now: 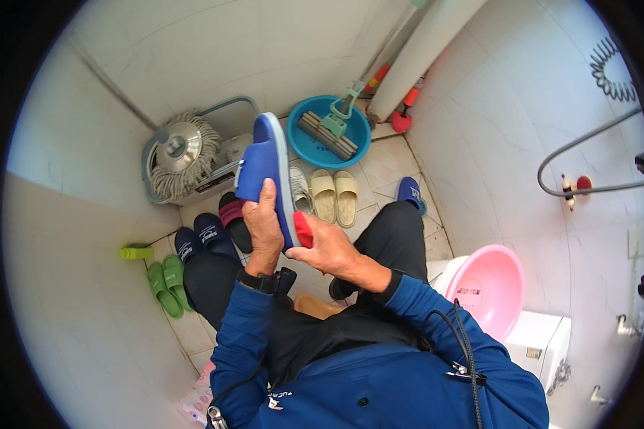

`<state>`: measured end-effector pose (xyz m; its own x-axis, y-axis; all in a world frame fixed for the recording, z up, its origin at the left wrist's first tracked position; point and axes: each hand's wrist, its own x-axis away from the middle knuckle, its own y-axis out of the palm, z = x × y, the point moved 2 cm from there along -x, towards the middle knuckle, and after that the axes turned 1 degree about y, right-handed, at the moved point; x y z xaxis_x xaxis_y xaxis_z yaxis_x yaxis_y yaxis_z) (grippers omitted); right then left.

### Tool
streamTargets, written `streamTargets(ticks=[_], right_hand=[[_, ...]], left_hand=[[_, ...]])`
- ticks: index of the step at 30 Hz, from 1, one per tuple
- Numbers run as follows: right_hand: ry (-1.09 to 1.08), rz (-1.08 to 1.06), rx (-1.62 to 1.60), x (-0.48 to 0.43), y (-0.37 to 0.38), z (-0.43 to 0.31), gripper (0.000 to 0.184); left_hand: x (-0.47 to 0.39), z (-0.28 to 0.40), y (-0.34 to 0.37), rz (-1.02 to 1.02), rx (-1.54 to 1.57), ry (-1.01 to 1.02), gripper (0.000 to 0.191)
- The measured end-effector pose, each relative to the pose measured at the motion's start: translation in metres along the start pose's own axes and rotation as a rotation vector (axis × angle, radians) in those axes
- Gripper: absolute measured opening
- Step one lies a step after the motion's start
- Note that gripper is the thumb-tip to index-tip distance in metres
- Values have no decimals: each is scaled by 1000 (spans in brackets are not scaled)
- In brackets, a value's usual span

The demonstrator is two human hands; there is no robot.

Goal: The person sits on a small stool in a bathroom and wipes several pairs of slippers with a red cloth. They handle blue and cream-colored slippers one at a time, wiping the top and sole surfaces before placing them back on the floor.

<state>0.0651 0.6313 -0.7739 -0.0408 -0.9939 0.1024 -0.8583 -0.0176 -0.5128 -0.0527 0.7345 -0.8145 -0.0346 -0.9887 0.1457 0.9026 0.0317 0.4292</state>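
My left hand (263, 230) grips a blue slide sandal (272, 171) by its side and strap, thumb up. The sandal is held on edge, with its grey-white sole edge turned right. In my right hand (335, 246) is a small red object (302, 229), pressed against the sole near the lower end. My fingers hide most of it, so I cannot tell its kind. Another blue slide sandal (408, 189) lies on the floor beyond my right knee, partly hidden by it. Beige slides (334, 198) and a white shoe (299, 190) stand on the tiles past my hands.
Dark blue slippers (210, 230), a black slipper with a pink strap (235, 217) and green slippers (166, 284) line the left. Behind are a mop bucket (163, 195) with a string mop (185, 153) and a blue basin (300, 147) holding a sponge mop (327, 134). A pink basin (496, 289) stands right.
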Motion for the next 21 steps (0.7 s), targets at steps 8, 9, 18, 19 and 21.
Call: streamTargets(ticks=[8, 9, 18, 19, 21], right_hand=[[60, 263, 148, -27, 1, 3, 42], [53, 308, 153, -30, 3, 2, 41], [-26, 572, 123, -80, -58, 22, 34], [40, 557, 103, -88, -81, 31, 38], [120, 536, 24, -100, -131, 52, 40]], left_hand=[[3, 12, 12, -109, 41, -15, 32], [2, 13, 12, -130, 53, -26, 33], [-2, 8, 5, -244, -50, 69, 46], [-4, 8, -1, -187, -74, 9, 46], [-11, 11, -13, -134, -79, -24, 44]])
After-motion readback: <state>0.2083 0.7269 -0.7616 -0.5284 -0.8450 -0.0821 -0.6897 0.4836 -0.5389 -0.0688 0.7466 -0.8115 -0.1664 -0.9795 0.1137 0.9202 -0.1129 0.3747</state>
